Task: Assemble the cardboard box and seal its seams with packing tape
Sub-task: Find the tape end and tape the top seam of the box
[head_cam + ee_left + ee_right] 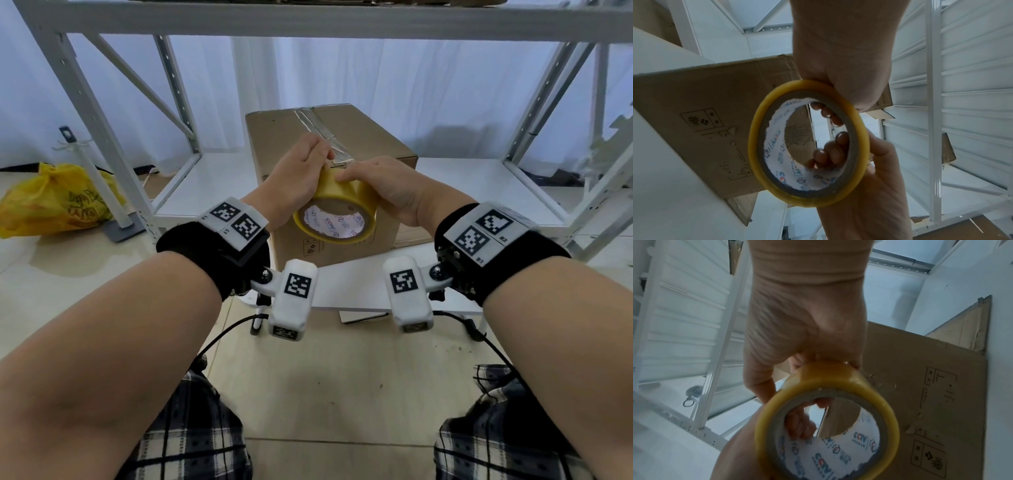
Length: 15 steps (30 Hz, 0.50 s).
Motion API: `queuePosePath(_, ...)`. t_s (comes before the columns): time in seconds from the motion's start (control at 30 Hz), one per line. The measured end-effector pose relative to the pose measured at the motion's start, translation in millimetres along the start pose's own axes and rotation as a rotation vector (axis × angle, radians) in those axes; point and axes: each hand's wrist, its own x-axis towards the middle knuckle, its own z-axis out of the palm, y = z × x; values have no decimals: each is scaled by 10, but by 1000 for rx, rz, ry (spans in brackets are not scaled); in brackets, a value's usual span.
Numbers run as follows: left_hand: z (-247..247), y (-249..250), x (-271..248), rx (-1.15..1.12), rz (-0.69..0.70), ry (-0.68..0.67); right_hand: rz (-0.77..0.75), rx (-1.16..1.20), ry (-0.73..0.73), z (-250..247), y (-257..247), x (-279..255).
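A brown cardboard box (342,137) stands in front of me with its top flaps closed. A strip of clear tape (320,128) runs along the top seam toward me. Both hands hold a yellow roll of packing tape (337,214) at the box's near top edge. My left hand (303,171) grips the roll from the left, its fingertips at the near end of the strip. My right hand (382,183) grips it from the right. In the left wrist view, fingers (830,152) of both hands curl over the far edge of the roll (807,142) and show through its core. The right wrist view shows the roll (826,418) against the box's printed front face (920,386).
The box stands on a low white table (359,287) set inside a white metal shelf frame (113,144). A yellow plastic bag (58,202) and a white stand with a grey base (120,226) are on the floor at the left. Flat cardboard (411,236) lies behind the box at the right.
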Motion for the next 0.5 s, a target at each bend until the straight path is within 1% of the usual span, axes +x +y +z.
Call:
queuePosePath(0.17,-3,0,10,11,-26,30,25,18,25,-21,-41,-35)
queuePosePath(0.3,12,7,22,196,60,10,47,-92,45,61,-100,-42)
queuePosePath(0.37,27,6,24,241,86,8,55,-110,44,108,-111,-39)
queuePosePath(0.5,17,-2,27,195,84,17,62,-11,21,105,-87,-20)
